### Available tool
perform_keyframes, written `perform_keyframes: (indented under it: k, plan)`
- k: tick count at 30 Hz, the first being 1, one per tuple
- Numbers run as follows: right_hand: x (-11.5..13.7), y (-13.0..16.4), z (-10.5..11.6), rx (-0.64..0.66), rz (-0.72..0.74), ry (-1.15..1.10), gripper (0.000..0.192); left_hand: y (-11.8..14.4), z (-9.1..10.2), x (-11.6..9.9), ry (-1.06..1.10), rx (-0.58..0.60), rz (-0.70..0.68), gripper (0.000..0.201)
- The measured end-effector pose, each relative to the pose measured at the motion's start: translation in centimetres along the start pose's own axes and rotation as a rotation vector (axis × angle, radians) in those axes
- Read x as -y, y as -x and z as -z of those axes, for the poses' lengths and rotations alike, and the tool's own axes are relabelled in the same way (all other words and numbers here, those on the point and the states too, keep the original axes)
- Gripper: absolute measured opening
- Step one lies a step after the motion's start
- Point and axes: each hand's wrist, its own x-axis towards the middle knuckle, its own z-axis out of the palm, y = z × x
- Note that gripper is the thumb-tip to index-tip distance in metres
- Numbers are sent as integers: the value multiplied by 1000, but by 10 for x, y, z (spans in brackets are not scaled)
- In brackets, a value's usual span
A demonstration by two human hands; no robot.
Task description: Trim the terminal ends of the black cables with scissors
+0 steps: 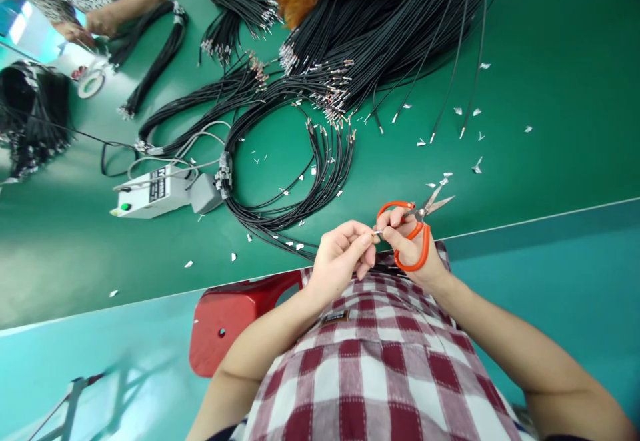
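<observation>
Head view: orange-handled scissors (421, 215) sit in the right hand (413, 247), whose fingers are partly curled about the handle loops, seemingly so that thumb and forefinger can also pinch a slim cable end (379, 232). The parted blades point away from the body, probably to stay clear of those fingertips. Just left of the scissors, the left hand (339, 254) is nearly closed, thumb against fingers, gripping the same cable end, likely to steady it. Farther left of the scissors, a black cable coil (300, 217) lies on the green surface (550, 127); its tie (223, 174) presumably bunches the strands. White scraps (477, 167) lie just beyond the scissors. Well beyond them and left, a co-worker's hands (103, 22) work at something I cannot make out.
</observation>
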Motion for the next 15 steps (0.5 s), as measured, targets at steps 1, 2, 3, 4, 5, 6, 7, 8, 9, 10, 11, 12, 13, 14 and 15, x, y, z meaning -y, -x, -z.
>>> perform_keyframes:
  k: [1, 2, 3, 4, 5, 6, 7, 8, 9, 10, 11, 12, 13, 14, 15]
  plan:
    - [3, -1, 0, 3, 5, 14, 29, 0, 1, 0, 9, 4, 0, 34]
    - [7, -1, 1, 9, 15, 44, 29, 0, 1, 1, 16, 6, 0, 33]
    - [12, -1, 3, 23, 24, 95, 28, 0, 2, 1, 20, 3, -1, 33]
    - [19, -1, 6, 38, 28, 169, 29, -1, 3, 0, 23, -3, -2, 33]
    - [27, 0, 10, 56, 26, 263, 31, -1, 3, 0, 24, -12, -4, 32]
    - [35, 1, 14, 81, 8, 372, 36, -1, 4, -1, 26, -22, -7, 32]
    - [43, 3, 19, 109, -26, 492, 41, -1, 4, -3, 30, -31, -11, 32]
    - [50, 6, 24, 153, -74, 622, 44, -1, 5, -4, 37, -37, -16, 31]
    - [56, 9, 27, 207, -126, 764, 45, -2, 5, -4, 45, -40, -23, 30]
    - [60, 12, 29, 263, -167, 906, 45, -2, 5, -5, 51, -42, -31, 29]
    - [64, 14, 29, 319, -196, 1037, 45, -2, 5, -5, 54, -41, -37, 29]
    - [66, 16, 28, 361, -213, 1144, 45, -3, 5, -5, 55, -40, -44, 28]
    - [68, 17, 25, 389, -220, 1216, 44, -3, 4, -4, 55, -38, -50, 28]
    - [69, 17, 22, 407, -227, 1253, 44, -3, 4, -4, 55, -37, -53, 28]
    - [69, 17, 18, 417, -239, 1264, 44, -4, 3, -3, 57, -36, -54, 28]
